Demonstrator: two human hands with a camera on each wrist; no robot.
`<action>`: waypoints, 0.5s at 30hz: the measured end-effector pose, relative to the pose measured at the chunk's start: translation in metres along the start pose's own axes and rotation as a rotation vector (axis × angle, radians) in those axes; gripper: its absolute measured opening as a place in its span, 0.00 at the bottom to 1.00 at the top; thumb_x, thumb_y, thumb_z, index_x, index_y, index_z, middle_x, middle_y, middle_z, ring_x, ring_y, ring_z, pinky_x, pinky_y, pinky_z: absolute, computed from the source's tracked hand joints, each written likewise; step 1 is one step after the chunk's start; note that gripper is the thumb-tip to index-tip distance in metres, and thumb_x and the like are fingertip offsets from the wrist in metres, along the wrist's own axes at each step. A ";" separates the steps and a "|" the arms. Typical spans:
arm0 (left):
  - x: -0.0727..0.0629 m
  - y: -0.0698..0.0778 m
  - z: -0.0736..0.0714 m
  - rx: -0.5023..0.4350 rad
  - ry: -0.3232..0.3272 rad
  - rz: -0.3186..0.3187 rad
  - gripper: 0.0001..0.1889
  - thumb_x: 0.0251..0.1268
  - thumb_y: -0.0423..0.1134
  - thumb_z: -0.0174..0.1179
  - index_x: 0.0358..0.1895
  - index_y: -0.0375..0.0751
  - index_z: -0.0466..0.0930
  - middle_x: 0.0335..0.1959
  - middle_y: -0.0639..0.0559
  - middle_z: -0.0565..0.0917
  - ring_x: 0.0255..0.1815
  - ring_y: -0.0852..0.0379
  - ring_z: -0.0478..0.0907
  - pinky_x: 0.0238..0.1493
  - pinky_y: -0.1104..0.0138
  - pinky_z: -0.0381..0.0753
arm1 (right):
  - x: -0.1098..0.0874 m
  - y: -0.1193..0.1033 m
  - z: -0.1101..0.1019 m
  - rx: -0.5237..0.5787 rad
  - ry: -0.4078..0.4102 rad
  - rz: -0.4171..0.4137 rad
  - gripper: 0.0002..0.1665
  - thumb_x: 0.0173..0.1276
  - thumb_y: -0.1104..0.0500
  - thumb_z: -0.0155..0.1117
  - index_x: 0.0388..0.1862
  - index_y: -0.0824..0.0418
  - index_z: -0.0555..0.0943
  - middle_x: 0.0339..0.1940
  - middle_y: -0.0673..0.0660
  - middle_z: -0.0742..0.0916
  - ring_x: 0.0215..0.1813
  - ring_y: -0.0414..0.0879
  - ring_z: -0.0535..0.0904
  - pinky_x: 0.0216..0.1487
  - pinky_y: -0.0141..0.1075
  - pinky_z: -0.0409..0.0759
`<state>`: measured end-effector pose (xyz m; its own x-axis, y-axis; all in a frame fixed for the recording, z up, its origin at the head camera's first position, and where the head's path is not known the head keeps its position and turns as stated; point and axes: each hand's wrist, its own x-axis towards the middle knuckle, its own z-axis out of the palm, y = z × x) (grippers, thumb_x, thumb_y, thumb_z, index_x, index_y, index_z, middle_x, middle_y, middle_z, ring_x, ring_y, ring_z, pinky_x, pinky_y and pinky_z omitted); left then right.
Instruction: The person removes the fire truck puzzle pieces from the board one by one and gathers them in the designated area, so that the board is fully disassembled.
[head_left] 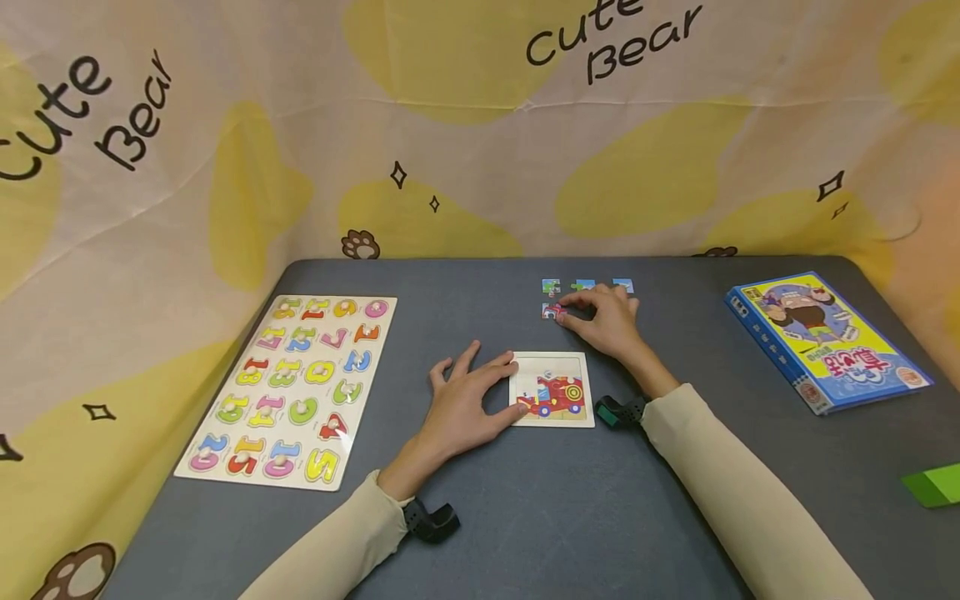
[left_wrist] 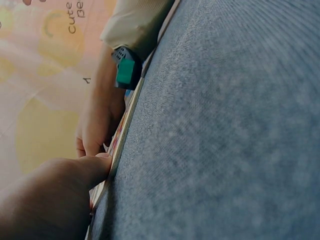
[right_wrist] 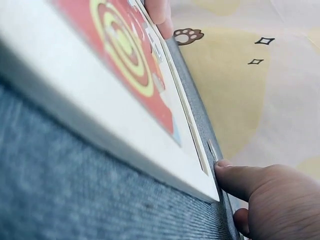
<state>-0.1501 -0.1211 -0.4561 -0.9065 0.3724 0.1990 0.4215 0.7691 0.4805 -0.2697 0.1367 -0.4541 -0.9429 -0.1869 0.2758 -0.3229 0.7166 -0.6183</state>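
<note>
one puzzle tray [head_left: 534,367] is lying on one grey table [head_left: 525,500], with one red tractor [head_left: 558,398] filling its lower part. taking the tray as the clock's centre, four small pieces are lying toward 12 and 1 o'clock: three back-row pieces [head_left: 551,284] are forming a line, and a fourth piece [head_left: 550,312] is lying at 6 o'clock from the leftmost. the right hand [head_left: 606,321], between 1 and 2 o'clock, is pinching that fourth piece narrowly between thumb and index finger. the left hand [head_left: 471,404], near 9 o'clock, is spreading its fingers wide, its thumb resting over the tray's left rim. farther out at 9, one number board [head_left: 322,398] is carrying twenty-one numbers [head_left: 320,372]. near 3 o'clock one box [head_left: 832,346] is lying flat; between 3 and 4, one green block [head_left: 933,486] is showing. two wrist devices [head_left: 431,522] are hanging, one at each wrist.
</note>
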 end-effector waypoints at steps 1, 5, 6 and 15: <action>0.000 0.000 0.000 -0.001 0.000 0.001 0.33 0.62 0.59 0.68 0.70 0.55 0.77 0.75 0.59 0.73 0.84 0.40 0.53 0.70 0.34 0.42 | 0.000 0.000 0.000 -0.001 0.002 0.002 0.17 0.65 0.51 0.75 0.51 0.55 0.89 0.42 0.60 0.82 0.47 0.57 0.67 0.54 0.58 0.52; 0.001 0.000 0.001 -0.004 0.001 0.002 0.33 0.61 0.59 0.68 0.70 0.54 0.77 0.75 0.60 0.73 0.84 0.40 0.53 0.70 0.35 0.42 | 0.000 0.000 0.000 -0.006 0.008 0.008 0.17 0.64 0.51 0.75 0.51 0.54 0.89 0.42 0.60 0.82 0.47 0.57 0.67 0.55 0.58 0.52; 0.001 0.000 0.001 -0.003 0.003 0.002 0.33 0.61 0.59 0.68 0.70 0.54 0.77 0.75 0.59 0.73 0.83 0.40 0.53 0.70 0.35 0.42 | 0.000 0.000 0.000 -0.006 0.008 0.008 0.17 0.64 0.51 0.75 0.51 0.54 0.89 0.42 0.60 0.82 0.47 0.57 0.67 0.55 0.58 0.52; 0.001 -0.001 0.001 0.010 0.005 0.000 0.33 0.61 0.60 0.68 0.69 0.54 0.78 0.75 0.60 0.73 0.83 0.40 0.54 0.70 0.35 0.43 | 0.001 -0.001 0.000 -0.013 0.000 0.013 0.18 0.65 0.51 0.74 0.52 0.55 0.89 0.42 0.60 0.82 0.47 0.58 0.67 0.55 0.58 0.52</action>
<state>-0.1514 -0.1206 -0.4569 -0.9067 0.3694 0.2035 0.4214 0.7744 0.4719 -0.2705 0.1363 -0.4532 -0.9471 -0.1772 0.2677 -0.3092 0.7277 -0.6122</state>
